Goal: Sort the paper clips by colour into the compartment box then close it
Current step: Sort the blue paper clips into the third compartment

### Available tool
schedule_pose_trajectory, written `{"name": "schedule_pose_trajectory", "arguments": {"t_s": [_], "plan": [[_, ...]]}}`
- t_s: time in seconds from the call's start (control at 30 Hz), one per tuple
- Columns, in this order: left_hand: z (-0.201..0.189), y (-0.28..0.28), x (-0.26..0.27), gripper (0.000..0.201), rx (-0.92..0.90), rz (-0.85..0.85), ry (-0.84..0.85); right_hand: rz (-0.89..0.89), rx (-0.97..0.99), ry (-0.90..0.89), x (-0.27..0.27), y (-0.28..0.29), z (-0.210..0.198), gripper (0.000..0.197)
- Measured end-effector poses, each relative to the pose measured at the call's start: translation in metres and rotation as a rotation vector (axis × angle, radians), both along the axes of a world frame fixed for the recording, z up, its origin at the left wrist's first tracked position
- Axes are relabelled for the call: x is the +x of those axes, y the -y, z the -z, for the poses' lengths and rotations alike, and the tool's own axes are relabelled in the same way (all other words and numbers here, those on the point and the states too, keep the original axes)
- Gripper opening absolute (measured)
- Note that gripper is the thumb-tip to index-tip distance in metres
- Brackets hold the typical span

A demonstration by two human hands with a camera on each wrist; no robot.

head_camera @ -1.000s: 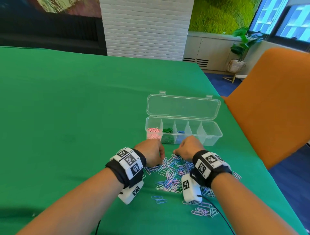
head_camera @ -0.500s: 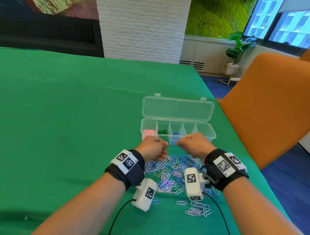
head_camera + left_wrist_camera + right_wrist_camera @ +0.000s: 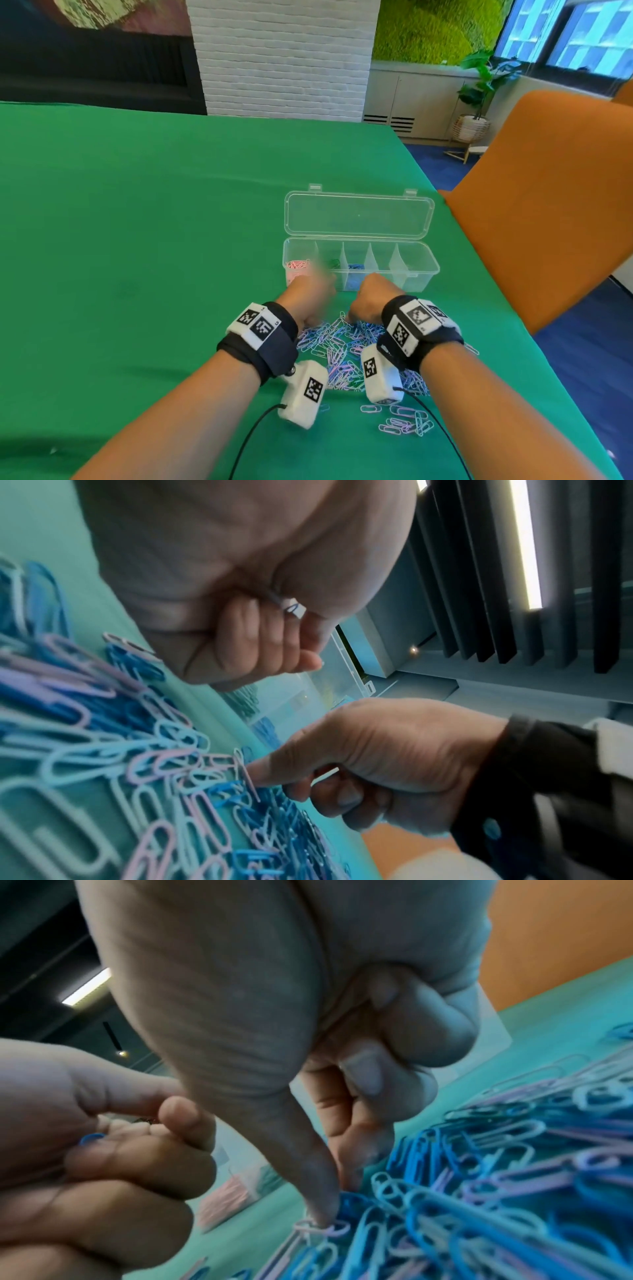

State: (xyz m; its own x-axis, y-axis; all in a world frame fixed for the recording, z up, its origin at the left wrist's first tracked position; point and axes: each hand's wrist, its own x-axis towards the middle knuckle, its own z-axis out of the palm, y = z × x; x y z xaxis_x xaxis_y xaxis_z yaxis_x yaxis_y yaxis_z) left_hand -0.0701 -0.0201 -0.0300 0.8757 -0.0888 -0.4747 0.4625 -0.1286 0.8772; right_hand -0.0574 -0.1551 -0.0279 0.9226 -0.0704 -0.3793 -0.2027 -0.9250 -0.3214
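Dozens of paper clips [image 3: 346, 356] are heaped on the green tabletop [image 3: 137, 240] before the open compartment box [image 3: 359, 265]. Blue clips are clutched in the left hand [image 3: 103, 1150]; one is being pinched by the right hand [image 3: 329, 1199]. Light, stiff, slippery, tangle-prone wire is best gripped across one loop.

My table [image 3: 154, 212], green cloth-covered. Lying on it: one clear compartment box [image 3: 424, 270], lid open flat behind it; one heap of loose paper clips [image 3: 339, 349], blue, pink and pale, just before the box; a few stray clips [image 3: 406, 423] nearer me.
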Motion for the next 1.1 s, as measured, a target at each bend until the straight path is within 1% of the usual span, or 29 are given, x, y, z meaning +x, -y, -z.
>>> {"name": "schedule_pose_trajectory", "arguments": {"t_s": [0.13, 0.23, 0.33, 0.4, 0.43, 0.47, 0.53, 0.6, 0.63, 0.73, 0.83, 0.9, 1.0, 1.1], "plan": [[0.004, -0.003, -0.004, 0.033, -0.047, 0.010, -0.029, -0.015, 0.048, -0.094, 0.001, 0.000, -0.006, 0.026], [0.006, -0.007, -0.008, 0.033, -0.127, -0.022, -0.060, 0.045, 0.137, -0.130, -0.001, 0.009, -0.012, 0.022], [0.007, -0.008, -0.010, 0.034, -0.241, -0.078, -0.093, 0.078, 0.387, -0.116, -0.004, 0.012, -0.024, 0.029], [0.008, -0.005, -0.013, 0.034, -0.323, -0.108, -0.142, 0.040, 0.533, -0.096, -0.008, 0.012, -0.034, 0.033], [0.008, -0.003, -0.014, 0.035, -0.369, -0.117, -0.177, 0.011, 0.560, -0.073, -0.009, 0.013, -0.038, 0.031], [0.008, 0.000, -0.016, 0.036, -0.420, -0.122, -0.213, -0.009, 0.556, -0.034, -0.010, 0.015, -0.041, 0.028], [0.007, 0.005, -0.016, 0.036, -0.474, -0.121, -0.257, -0.012, 0.477, 0.079, -0.008, 0.022, -0.041, 0.023], [0.006, 0.009, -0.016, 0.038, -0.428, -0.109, -0.235, -0.023, 0.377, 0.163, -0.005, 0.031, -0.031, 0.019], [0.006, 0.011, -0.015, 0.039, -0.390, -0.097, -0.206, -0.043, 0.325, 0.170, -0.003, 0.034, -0.024, 0.018], [0.006, 0.017, -0.015, 0.038, -0.252, -0.049, -0.122, -0.164, 0.152, 0.111, 0.000, 0.040, -0.005, 0.014], [0.006, 0.019, -0.016, 0.037, -0.170, 0.015, -0.086, -0.297, 0.031, 0.031, 0.003, 0.040, -0.002, 0.022], [0.007, 0.020, -0.018, 0.037, -0.155, 0.060, -0.093, -0.350, -0.018, 0.012, 0.005, 0.043, -0.006, 0.023], [0.009, 0.019, -0.020, 0.036, -0.140, 0.099, -0.101, -0.408, -0.066, 0.000, 0.007, 0.048, -0.013, 0.017], [0.012, 0.018, -0.021, 0.036, -0.136, 0.104, -0.097, -0.432, -0.077, -0.032, 0.006, 0.047, -0.015, 0.022]]}}
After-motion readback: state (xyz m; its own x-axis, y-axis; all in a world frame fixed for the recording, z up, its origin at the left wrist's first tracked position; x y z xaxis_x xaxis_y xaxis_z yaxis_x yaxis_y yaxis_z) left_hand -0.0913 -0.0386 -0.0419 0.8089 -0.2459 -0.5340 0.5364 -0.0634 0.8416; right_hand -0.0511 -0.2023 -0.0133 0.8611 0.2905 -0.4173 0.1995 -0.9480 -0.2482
